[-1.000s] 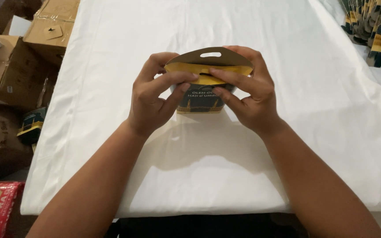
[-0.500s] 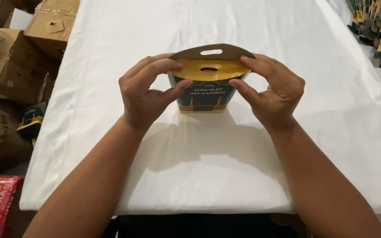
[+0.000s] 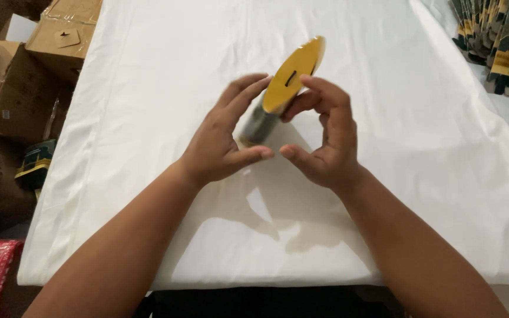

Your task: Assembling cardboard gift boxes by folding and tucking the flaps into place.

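Carton, small, yellow and dark, sits above the middle of the white-covered bench, tilted so that its yellow slotted handle flap points up and to the right. The picture blurs it, so its exact form cannot be told.

Left hand stands just left of the carton. Its fingers stretch toward the flap and appear to touch the carton's left side; the thumb points inward below it.

Right hand stands just right of the carton. Its fingertips pinch the carton beneath the flap, and the thumb points toward the left thumb. The two thumbs lie close but apart. Judged from this, the carton is supported from both sides so that it can be turned in the air, clear of the bench.

Brown boxes stand left of the bench, on the floor. A stack of flat cartons of the same colours lies at the bench's far right, well apart from the carton.
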